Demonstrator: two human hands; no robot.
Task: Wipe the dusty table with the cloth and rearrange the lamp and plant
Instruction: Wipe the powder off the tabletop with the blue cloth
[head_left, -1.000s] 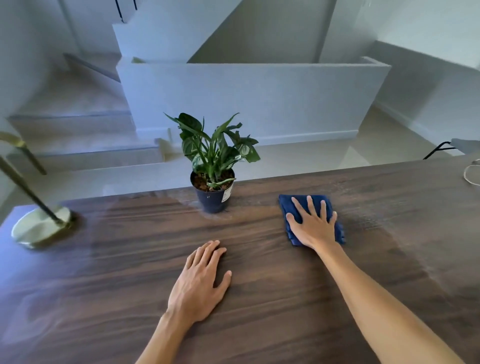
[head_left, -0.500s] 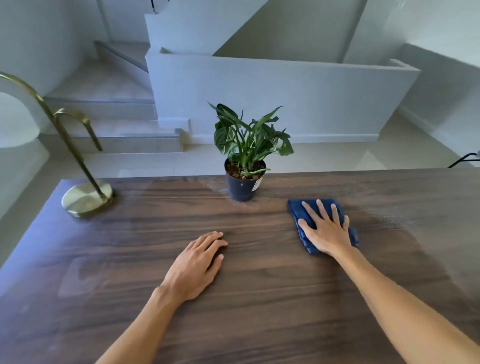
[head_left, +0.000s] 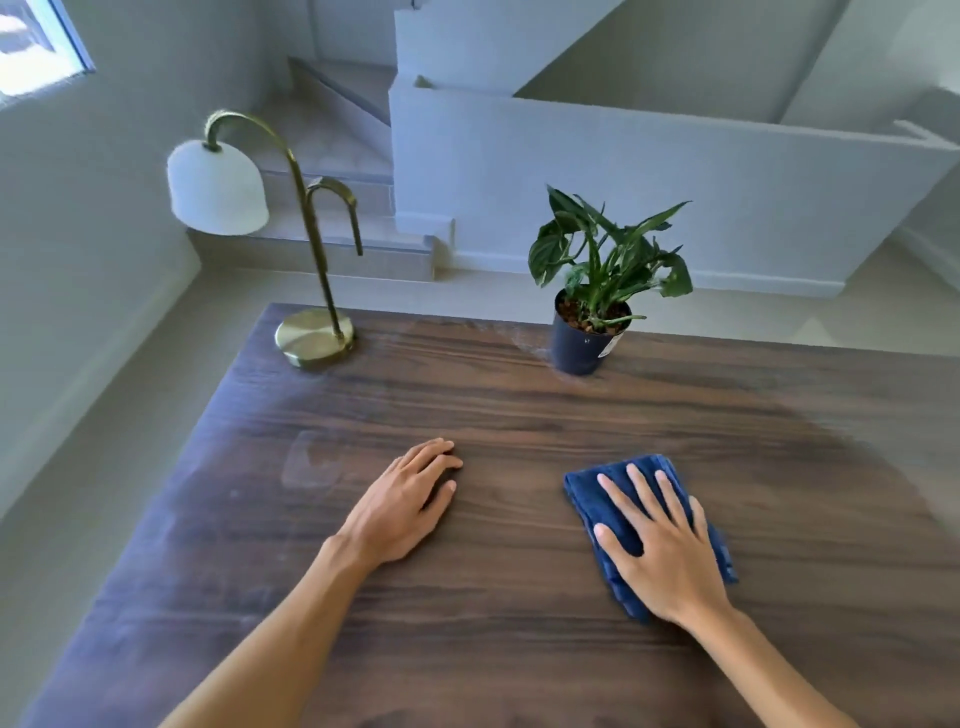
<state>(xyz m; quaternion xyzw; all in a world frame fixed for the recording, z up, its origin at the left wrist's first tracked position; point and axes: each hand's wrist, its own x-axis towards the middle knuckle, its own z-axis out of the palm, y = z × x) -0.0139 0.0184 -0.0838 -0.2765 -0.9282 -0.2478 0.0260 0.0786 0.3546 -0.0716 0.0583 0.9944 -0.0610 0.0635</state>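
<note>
My right hand (head_left: 662, 551) lies flat with spread fingers on a folded dark blue cloth (head_left: 587, 493), pressing it onto the dark wooden table (head_left: 519, 649). My left hand (head_left: 402, 506) rests palm down on the bare wood to the left of the cloth, holding nothing. A green plant in a dark pot (head_left: 582, 343) stands near the table's far edge, beyond the cloth. A brass lamp (head_left: 314, 338) with a curved stem and white shade stands at the far left corner. Pale dust shows along the left side and far edge of the table.
The table's left edge runs diagonally, with grey floor (head_left: 104, 389) beyond it. Past the far edge are stairs (head_left: 337, 171) and a low white wall (head_left: 675, 171). A window (head_left: 36, 47) shows at the top left.
The view has swung left, bringing the whole lamp into sight. My right hand has dragged the cloth toward me, away from the plant. My left hand has stayed flat on the table.
</note>
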